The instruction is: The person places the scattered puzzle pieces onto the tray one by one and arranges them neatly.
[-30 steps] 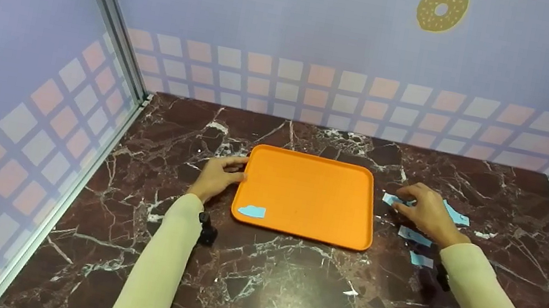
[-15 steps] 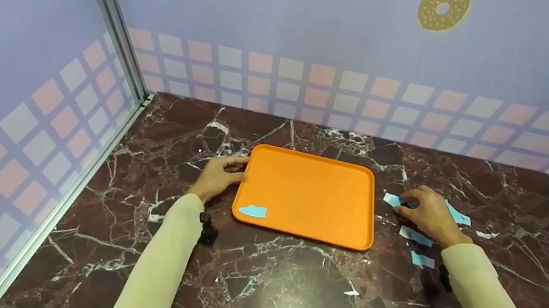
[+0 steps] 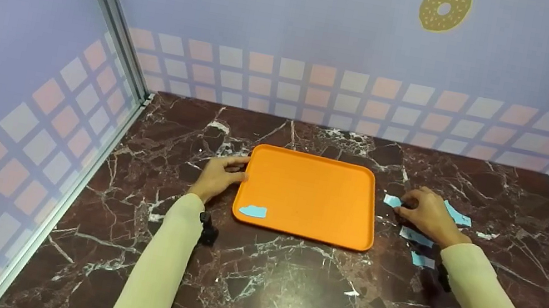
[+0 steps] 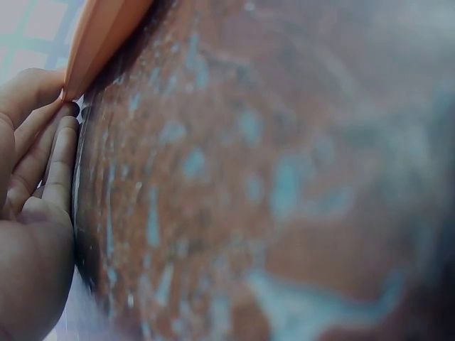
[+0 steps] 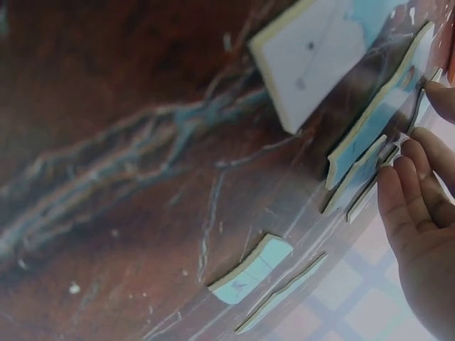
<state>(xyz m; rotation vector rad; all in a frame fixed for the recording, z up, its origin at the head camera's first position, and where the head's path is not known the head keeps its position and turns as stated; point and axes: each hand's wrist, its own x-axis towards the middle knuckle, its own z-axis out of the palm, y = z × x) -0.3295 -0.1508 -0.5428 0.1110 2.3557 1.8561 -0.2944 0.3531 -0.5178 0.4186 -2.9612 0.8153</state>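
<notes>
1. A pale blue piece lay flat at the fingertips of the right hand, on its left side; the thumb and fingers were bent toward each other there, though whether they pinched anything I could not tell.
2. Around that hand lay more flat pieces: a long piece just right of the knuckles, a patterned piece just nearer the person, and a small piece beyond that, near the cuff.
3. Left of the right hand, a narrow strip of surface ran between the nearest piece and the right rim of the orange tray.
4. The left hand gripped the tray's left edge, thumb at the rim.
5. To its right and nearer the person, a torn-edged piece sat inside the tray's near-left corner, close to the rim; bare tray spread right and away.
6. Beyond both hands, surface reached the back wall; wider room stretched between the forearms.
</notes>
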